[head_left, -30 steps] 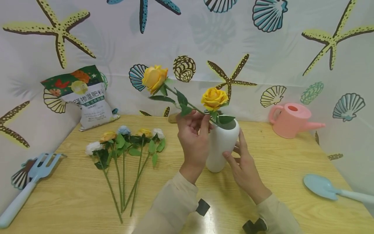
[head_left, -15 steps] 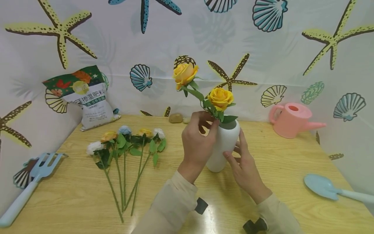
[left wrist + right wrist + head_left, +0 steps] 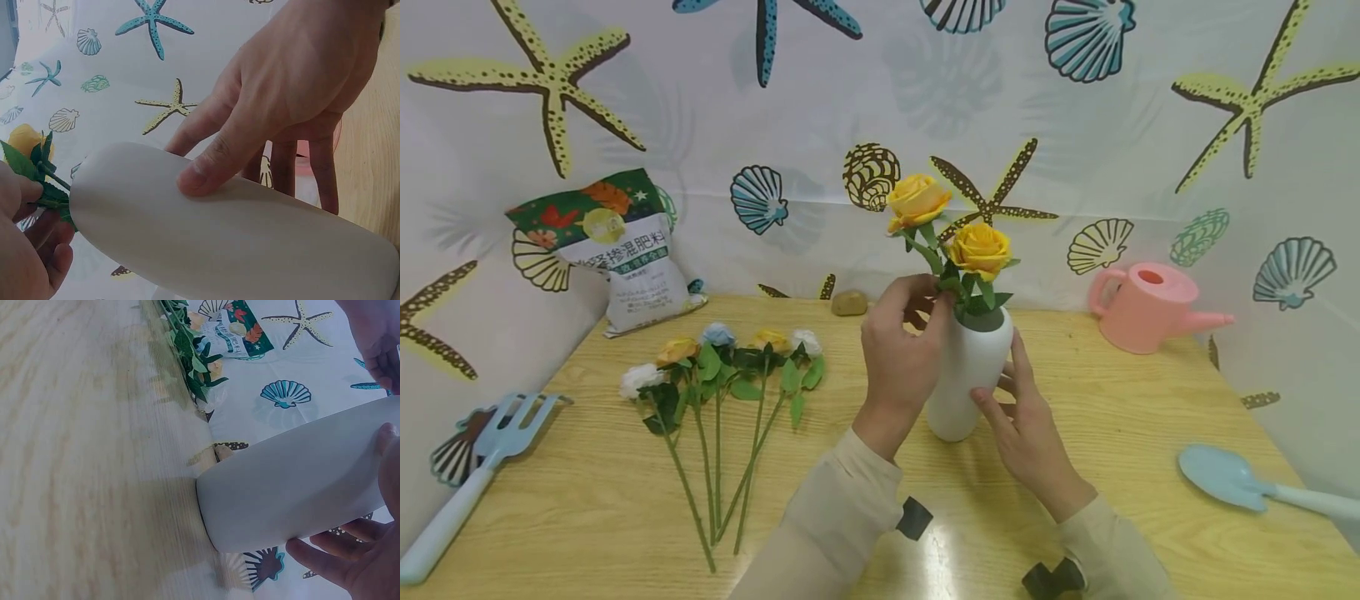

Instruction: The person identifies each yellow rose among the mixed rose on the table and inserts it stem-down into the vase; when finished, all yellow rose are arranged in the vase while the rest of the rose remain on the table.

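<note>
A white vase [image 3: 958, 383] stands upright on the wooden table, its wall filling much of both wrist views. My right hand [image 3: 1033, 433] holds its right side, thumb on the near face and fingers spread round the far side. At the rim, my left hand [image 3: 902, 342] pinches the leafy stem of a yellow rose [image 3: 917, 200], whose bloom leans up and left. Another yellow rose [image 3: 981, 250] stands in the vase mouth just right of it. In the left wrist view, the left fingers [image 3: 47, 240] touch green leaves beside the rim. Both lower stems are hidden inside the vase.
Several artificial roses [image 3: 718, 417] lie left of the vase. A fertilizer bag [image 3: 643, 267] leans at the back left, and a blue hand fork [image 3: 497, 454] lies far left. A pink watering can [image 3: 1150, 308] and a blue trowel [image 3: 1232, 479] are right; a stone [image 3: 850, 302] sits behind.
The left hand's yellow rose has swung right and more upright, its stem now lower into the vase. The rose beside it shifted slightly right. The right hand stays on the vase.
</note>
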Motion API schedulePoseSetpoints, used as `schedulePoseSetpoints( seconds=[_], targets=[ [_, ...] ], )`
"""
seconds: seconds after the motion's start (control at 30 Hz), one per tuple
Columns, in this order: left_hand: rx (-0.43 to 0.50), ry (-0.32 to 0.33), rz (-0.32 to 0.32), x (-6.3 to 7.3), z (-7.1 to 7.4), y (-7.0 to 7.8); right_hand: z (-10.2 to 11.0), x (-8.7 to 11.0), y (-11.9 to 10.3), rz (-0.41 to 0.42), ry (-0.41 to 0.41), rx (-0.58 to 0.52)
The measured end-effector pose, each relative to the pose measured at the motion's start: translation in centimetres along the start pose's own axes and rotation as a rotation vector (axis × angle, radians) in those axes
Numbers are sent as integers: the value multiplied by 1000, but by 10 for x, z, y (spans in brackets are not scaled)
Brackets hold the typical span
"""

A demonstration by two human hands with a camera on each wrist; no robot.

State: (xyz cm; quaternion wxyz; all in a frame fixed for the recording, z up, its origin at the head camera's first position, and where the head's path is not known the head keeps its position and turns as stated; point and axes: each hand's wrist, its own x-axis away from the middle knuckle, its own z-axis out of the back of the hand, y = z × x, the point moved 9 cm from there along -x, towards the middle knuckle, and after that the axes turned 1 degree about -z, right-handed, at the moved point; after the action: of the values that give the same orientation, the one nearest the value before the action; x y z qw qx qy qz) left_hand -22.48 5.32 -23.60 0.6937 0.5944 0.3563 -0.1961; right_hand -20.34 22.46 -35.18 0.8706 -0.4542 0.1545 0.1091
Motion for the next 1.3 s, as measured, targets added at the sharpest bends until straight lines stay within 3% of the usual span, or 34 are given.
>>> schedulePoseSetpoints(
  seconds=[0.27,0.43,0.63,0.8,0.93,1.13,1.3],
  targets=[
    [-62,-97,88,6,-5,-18,-4,-1,-5,22,-1,5],
    [-52,-174,143,8,-5,-24,-6,-2,-4,12,-10,3],
    [-51,-235,141,11,6,-25,-7,-1,-5,13,-11,-5],
    [-61,-227,119,11,34,-28,-7,-1,-5,22,-13,0],
    [-100,-225,144,11,63,-38,-7,0,-3,18,-17,-2],
    [-229,-250,314,15,118,-77,-5,2,-1,13,-11,6],
    [-383,-367,516,31,156,-117,-4,2,0,9,-12,7]
  ],
)
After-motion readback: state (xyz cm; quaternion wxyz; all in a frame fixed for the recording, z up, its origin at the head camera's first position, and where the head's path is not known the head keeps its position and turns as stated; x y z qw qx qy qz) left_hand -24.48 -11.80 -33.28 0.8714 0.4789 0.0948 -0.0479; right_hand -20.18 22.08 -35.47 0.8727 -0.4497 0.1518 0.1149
